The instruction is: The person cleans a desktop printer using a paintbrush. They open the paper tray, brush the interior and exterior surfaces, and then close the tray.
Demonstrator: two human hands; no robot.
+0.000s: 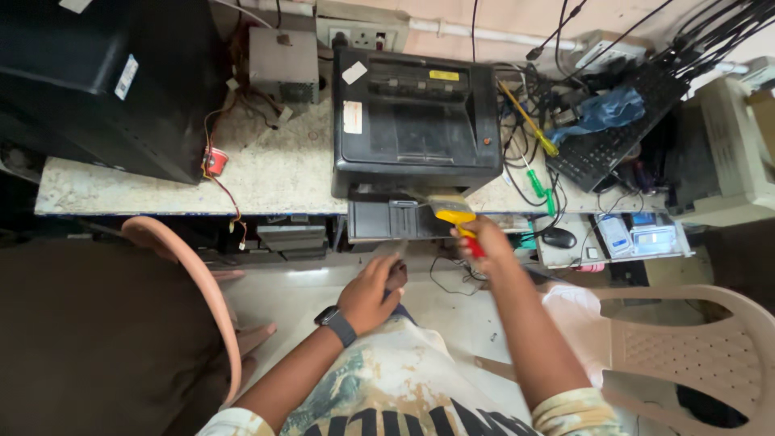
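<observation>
Seen from above at a cluttered repair bench: right hand (483, 240) closed around the red-and-yellow handle of a paintbrush (454, 211), bristles laid against the front lower edge of a black printer (416, 121). Left hand (370, 292), smartwatch on the wrist, loosely curled below and left of the printer's front tray, fingers on a small dark object too blurred to identify. Printer set on a speckled stone surface (266, 173), its front overhanging the edge. Left of the printer, a grey power-supply box (282, 64) trailing wires. Right of the printer, a yellow-handled screwdriver (529, 121), a black keyboard (617, 129). Below right of the printer, a beige plastic chair (686, 347).
</observation>
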